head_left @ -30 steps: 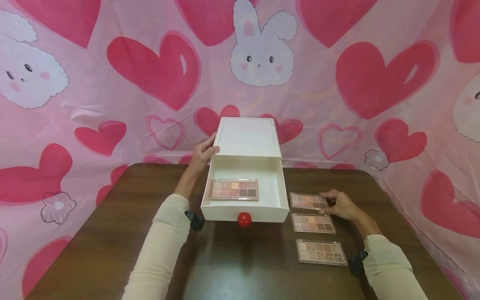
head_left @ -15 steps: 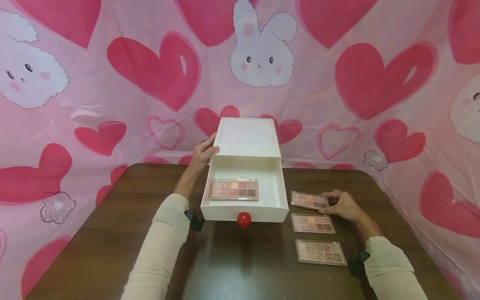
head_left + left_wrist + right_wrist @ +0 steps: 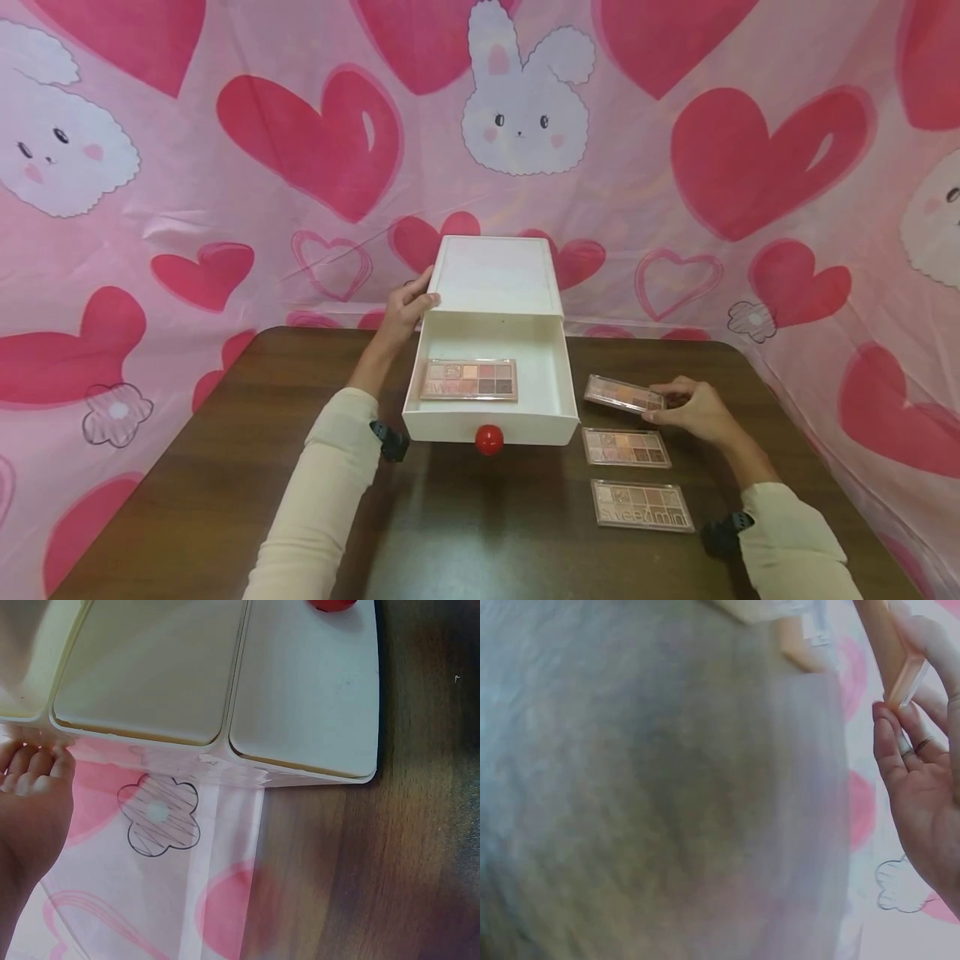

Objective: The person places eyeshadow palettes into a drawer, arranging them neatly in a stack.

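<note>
A tall white drawer unit (image 3: 497, 275) stands at the table's middle, its top drawer (image 3: 543, 367) pulled out by a red knob (image 3: 489, 439). One eyeshadow palette (image 3: 469, 380) lies inside, toward the left. My left hand (image 3: 405, 310) grips the unit's upper left side, thumb at the front edge; the left wrist view shows its fingers (image 3: 34, 761) curled against the side. Right of the drawer, my right hand (image 3: 697, 408) pinches another eyeshadow palette (image 3: 624, 394) by its right end. That palette is tilted, and its orange-tan edge (image 3: 885, 649) shows in the right wrist view.
Two more eyeshadow palettes, a middle one (image 3: 627, 447) and a front one (image 3: 642, 505), lie on the brown table (image 3: 225, 467) right of the unit. Closed lower drawers (image 3: 146, 667) show in the left wrist view. A pink heart-patterned cloth (image 3: 420, 167) hangs behind.
My right hand has shifted slightly right, and the palette it pinches has tilted and risen a little, its left end turned farther back. My left hand and the drawer stay put.
</note>
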Demonstrator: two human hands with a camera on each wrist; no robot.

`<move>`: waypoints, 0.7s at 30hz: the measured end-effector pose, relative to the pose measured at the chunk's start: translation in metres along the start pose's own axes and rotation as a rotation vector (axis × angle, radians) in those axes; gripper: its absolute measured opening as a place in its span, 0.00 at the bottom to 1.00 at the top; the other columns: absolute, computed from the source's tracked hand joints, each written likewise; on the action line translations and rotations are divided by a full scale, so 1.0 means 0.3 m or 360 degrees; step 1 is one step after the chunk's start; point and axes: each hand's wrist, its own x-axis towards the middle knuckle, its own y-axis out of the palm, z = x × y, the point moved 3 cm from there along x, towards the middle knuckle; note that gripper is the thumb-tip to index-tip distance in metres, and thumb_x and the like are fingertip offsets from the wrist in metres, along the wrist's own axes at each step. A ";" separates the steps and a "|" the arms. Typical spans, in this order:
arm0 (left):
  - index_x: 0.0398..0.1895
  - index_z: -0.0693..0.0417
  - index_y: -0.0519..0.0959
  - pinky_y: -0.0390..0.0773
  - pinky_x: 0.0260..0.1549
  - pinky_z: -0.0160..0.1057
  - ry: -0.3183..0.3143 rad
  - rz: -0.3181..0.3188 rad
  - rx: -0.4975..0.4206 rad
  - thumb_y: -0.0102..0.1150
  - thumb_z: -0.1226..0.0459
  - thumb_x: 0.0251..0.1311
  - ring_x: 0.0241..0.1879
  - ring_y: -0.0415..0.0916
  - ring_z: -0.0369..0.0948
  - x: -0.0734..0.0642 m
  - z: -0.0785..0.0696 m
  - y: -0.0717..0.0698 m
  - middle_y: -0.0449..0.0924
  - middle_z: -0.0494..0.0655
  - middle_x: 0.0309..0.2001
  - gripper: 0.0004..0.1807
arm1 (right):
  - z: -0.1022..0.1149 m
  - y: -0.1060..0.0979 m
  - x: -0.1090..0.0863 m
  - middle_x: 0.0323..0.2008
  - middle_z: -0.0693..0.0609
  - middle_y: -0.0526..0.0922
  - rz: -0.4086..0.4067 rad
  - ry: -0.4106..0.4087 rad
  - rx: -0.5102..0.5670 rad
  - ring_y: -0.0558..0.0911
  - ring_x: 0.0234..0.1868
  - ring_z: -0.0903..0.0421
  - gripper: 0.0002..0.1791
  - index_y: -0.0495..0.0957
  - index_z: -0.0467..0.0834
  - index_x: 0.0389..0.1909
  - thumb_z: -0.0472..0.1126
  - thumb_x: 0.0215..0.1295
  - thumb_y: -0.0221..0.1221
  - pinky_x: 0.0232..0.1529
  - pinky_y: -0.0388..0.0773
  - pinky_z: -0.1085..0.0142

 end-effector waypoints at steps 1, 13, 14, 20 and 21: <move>0.77 0.66 0.58 0.78 0.51 0.22 0.0003 0.0001 -0.0002 0.48 0.68 0.63 0.53 0.73 0.25 0.000 0.000 0.001 0.56 0.60 0.79 0.36 | 0.008 -0.006 -0.004 0.36 0.48 0.83 -0.0008 -0.0018 0.0017 0.76 0.36 0.65 0.32 0.83 0.31 0.55 0.42 0.49 0.77 0.37 0.76 0.74; 0.77 0.63 0.58 0.83 0.42 0.25 -0.0012 -0.0004 0.0008 0.49 0.67 0.63 0.44 0.77 0.25 -0.005 -0.001 -0.004 0.58 0.63 0.77 0.37 | 0.101 -0.059 -0.035 0.33 0.61 0.79 -0.0136 -0.0213 0.0156 0.72 0.36 0.66 0.29 0.83 0.31 0.55 0.36 0.50 0.76 0.36 0.74 0.76; 0.77 0.63 0.58 0.83 0.42 0.25 -0.0014 -0.0006 0.0007 0.49 0.67 0.63 0.44 0.77 0.25 -0.004 -0.001 -0.004 0.59 0.62 0.77 0.37 | 0.110 -0.062 -0.036 0.33 0.62 0.78 -0.0139 -0.0219 0.0164 0.72 0.36 0.66 0.29 0.82 0.31 0.55 0.35 0.50 0.76 0.36 0.74 0.76; 0.77 0.64 0.58 0.80 0.47 0.23 -0.0008 -0.0005 0.0015 0.49 0.67 0.64 0.50 0.74 0.25 0.000 -0.002 -0.001 0.58 0.61 0.78 0.36 | 0.154 -0.079 -0.043 0.31 0.63 0.79 -0.0185 -0.0253 0.0255 0.75 0.36 0.68 0.30 0.81 0.28 0.54 0.32 0.49 0.76 0.35 0.75 0.76; 0.77 0.64 0.58 0.80 0.47 0.22 -0.0010 -0.0005 0.0021 0.49 0.67 0.64 0.50 0.74 0.25 0.000 -0.002 -0.001 0.58 0.61 0.78 0.36 | 0.161 -0.080 -0.045 0.31 0.63 0.79 -0.0189 -0.0262 0.0264 0.76 0.36 0.68 0.29 0.81 0.28 0.54 0.31 0.48 0.76 0.34 0.75 0.76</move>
